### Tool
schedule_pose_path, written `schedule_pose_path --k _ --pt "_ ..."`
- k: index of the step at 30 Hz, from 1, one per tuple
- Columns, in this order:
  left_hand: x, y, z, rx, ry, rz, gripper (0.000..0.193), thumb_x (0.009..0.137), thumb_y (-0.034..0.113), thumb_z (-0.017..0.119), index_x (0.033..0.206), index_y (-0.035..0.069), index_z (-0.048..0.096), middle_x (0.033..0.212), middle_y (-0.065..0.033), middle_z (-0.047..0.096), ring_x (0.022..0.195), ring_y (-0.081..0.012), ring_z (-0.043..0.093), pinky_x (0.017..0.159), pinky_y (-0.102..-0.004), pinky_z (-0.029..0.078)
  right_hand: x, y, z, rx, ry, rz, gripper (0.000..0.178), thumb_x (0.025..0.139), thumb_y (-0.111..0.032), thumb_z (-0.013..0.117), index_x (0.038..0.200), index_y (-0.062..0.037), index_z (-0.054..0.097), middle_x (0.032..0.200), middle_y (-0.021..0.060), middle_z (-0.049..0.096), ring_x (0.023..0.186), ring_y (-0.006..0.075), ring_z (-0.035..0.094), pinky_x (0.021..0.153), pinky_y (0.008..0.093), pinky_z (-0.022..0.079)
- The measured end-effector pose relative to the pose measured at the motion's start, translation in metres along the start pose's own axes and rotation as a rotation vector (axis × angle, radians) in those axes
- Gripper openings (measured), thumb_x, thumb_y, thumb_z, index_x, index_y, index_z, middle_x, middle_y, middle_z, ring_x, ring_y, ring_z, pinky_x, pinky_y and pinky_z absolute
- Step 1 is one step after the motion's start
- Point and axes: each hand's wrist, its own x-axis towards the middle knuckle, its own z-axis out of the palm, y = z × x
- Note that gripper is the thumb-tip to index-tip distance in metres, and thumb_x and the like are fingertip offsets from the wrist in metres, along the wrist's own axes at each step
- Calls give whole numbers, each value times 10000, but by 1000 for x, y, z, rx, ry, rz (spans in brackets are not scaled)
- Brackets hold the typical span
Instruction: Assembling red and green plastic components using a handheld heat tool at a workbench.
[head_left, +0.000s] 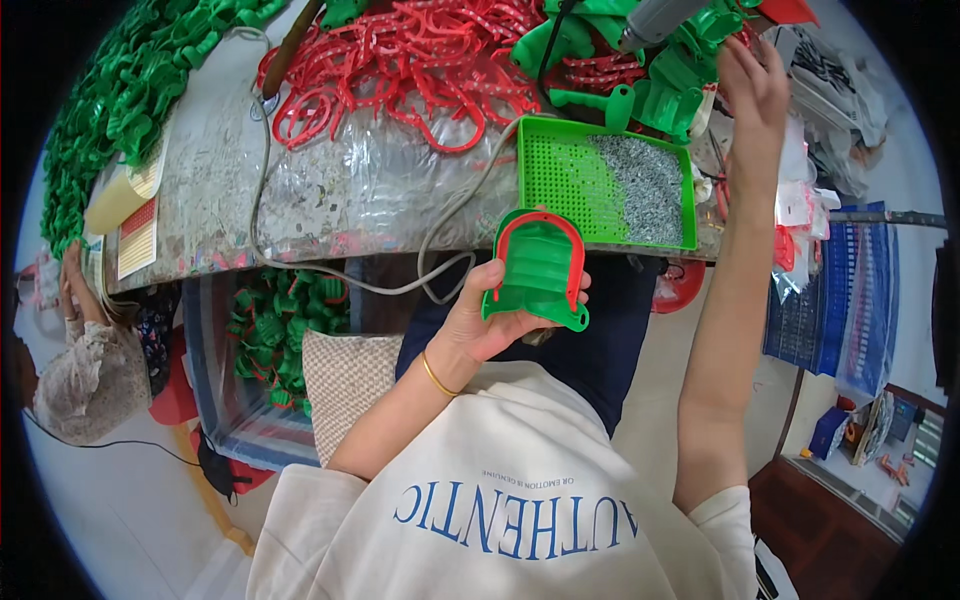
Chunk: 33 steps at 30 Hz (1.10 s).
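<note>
In the head view, the left hand [490, 315] is closed around a green plastic piece [540, 265], thumb on its left side, just off the near edge of the table [310, 190]. The piece's long axis points roughly away from the person; a red U-shaped strip [577, 250] arches over its face, open end nearest the body. The right hand [757, 85] is well apart, reaching to the far right corner with fingers partly bent beside green parts [668, 95]; whether it grips anything I cannot tell. Small metal bits [655, 185] lie between the hands, in the right half of a green tray [560, 180] at the near edge. Red strips [430, 70] heap along the far edge, more green pieces [125, 90] at the left end. Below stands a crate [270, 440]; another person [90, 380] sits at left.
</note>
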Motion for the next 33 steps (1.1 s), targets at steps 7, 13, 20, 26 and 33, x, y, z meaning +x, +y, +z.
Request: schedule_pose_path --k 7,13,20,26,33 --pt "8 12 -1 -60 35 76 749 788 460 632 1323 -12 406 1248 -246 502 1124 -349 537 951 -469 460 14 -4 26 28 -260 162 689 838 -209 678 1382 14 318 1225 160 538 1128 163 506 956 282 388" --pt "12 14 -5 -163 40 82 707 810 438 606 1319 -13 412 1244 -248 500 1112 -347 542 952 -470 458 -73 36 15 -153 -109 361 184 903 -137 598 1006 11 632 880 53 671 781 112 606 745 247 483" --pt "16 10 -2 -146 36 37 705 812 431 604 1322 -15 406 1248 -247 497 1113 -356 540 962 -467 451 -81 70 16 -244 -266 401 213 891 -161 612 1032 -8 654 891 53 670 768 95 599 726 221 468" --pt "10 11 -7 -176 11 35 704 816 439 592 1323 -12 406 1251 -243 498 1120 -360 533 963 -467 448 -76 59 10 -603 -270 166 163 861 -170 628 928 -28 674 852 38 621 750 116 581 688 241 458" --pt "9 13 -9 -175 -1 39 715 820 455 584 1331 -11 399 1257 -248 498 1125 -365 533 958 -464 452 -29 26 7 43 303 -7 253 965 -199 493 1155 -39 543 1073 101 583 935 178 577 854 303 461"
